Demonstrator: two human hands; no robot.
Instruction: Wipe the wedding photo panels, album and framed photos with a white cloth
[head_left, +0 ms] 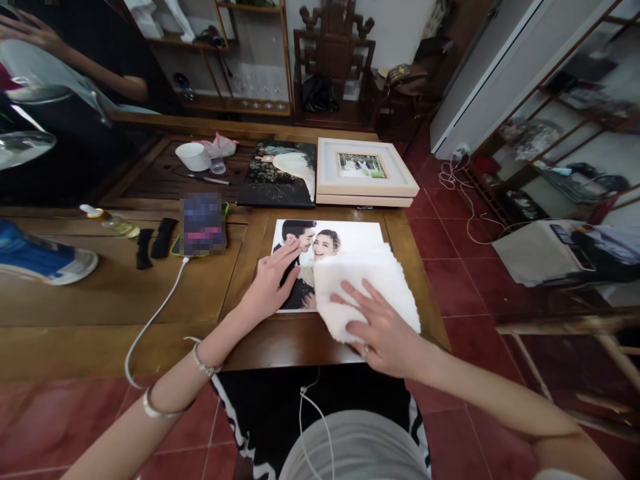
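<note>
A large photo print of a couple (345,235) lies flat on the wooden table (120,287) in front of me. My left hand (270,280) lies flat on the print's left part, fingers stretched out. My right hand (383,327) presses flat on a folded white cloth (365,277) that covers the print's right lower part, fingers spread. Two bracelets circle my left wrist.
Behind the print lie a dark wedding photo (283,175) and a white framed picture (364,172). A phone (203,223) with a white cable, a small bottle (111,221), a white cup (193,157) and a blue shoe (40,257) sit to the left. Another person's arm (75,57) shows far left.
</note>
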